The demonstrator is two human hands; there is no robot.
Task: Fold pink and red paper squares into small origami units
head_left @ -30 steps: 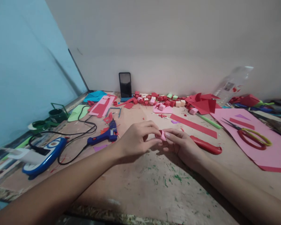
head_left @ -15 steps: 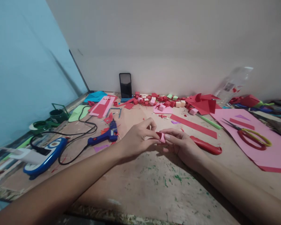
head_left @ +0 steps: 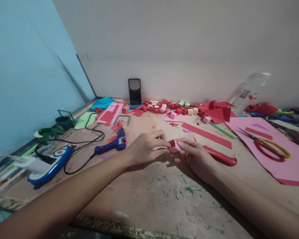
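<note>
Between my two hands, above the middle of the table, is a small folded paper box (head_left: pixel 174 149), pink outside and red inside. My left hand (head_left: pixel 150 146) pinches its left edge between thumb and fingers. From the right side, my right hand (head_left: pixel 193 151) grips the box with the thumb on top and the fingers underneath. The box's open side faces left, toward my left fingertips. Just right of my right hand lies a red-handled cutter (head_left: pixel 221 156). A red paper strip (head_left: pixel 206 135) lies beyond it.
A blue glue gun (head_left: pixel 113 143) and a blue power strip (head_left: pixel 52 166) with cables lie left. Several small paper cubes (head_left: pixel 173 115) line the wall near a phone (head_left: pixel 135 92). Scissors (head_left: pixel 271 147) rest on pink paper (head_left: pixel 286 166) at right; a plastic bottle (head_left: pixel 249 93) leans behind.
The paper piece has turned and opened into a clearer box shape in my fingers. Both hands still hold it in nearly the same place; the view has shifted slightly.
</note>
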